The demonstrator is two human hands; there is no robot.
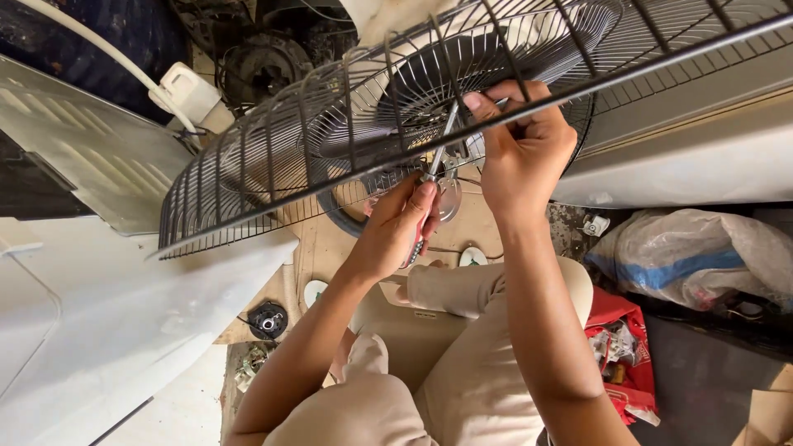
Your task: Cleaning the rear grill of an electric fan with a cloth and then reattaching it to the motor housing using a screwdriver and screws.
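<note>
Screwdriver (429,177): frame centre; we judge it stiff and light, best held by its red handle.
Left hand (395,227): wrapped on that handle.
Right hand (522,144): pinching the shaft at the wires.
Fan guard (330,132): upper frame; we judge it springy, best gripped at the rim.

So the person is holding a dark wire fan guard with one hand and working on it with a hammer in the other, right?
Not quite. The head view shows a screwdriver, not a hammer, in the left hand, its metal shaft pointing up into the dark wire fan guard. The right hand does grip the guard's wires near the middle.
</note>
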